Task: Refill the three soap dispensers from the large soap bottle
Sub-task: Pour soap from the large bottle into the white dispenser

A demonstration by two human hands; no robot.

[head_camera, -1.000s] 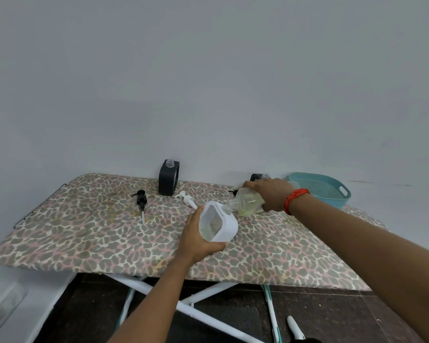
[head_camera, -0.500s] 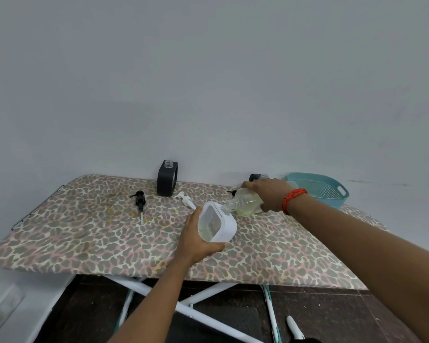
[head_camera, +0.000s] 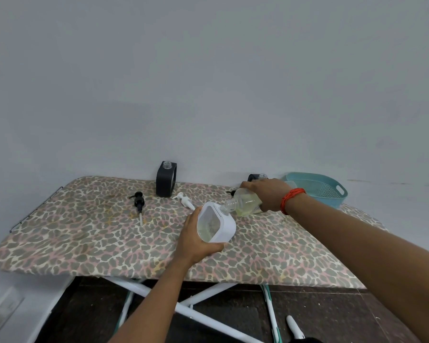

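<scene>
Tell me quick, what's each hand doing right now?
Left hand: closed around the white dispenser.
Right hand: closed around the tipped soap bottle.

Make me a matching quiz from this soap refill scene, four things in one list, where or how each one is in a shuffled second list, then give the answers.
1. white square soap dispenser
2. clear large soap bottle
3. black pump head with tube
4. teal plastic basket

A. far right end of the leopard-print ironing board
B. tipped sideways in the right hand
C. lying loose on the board, left side
D. tilted in the left hand

Pairs: 1-D, 2-B, 3-C, 4-A
</scene>
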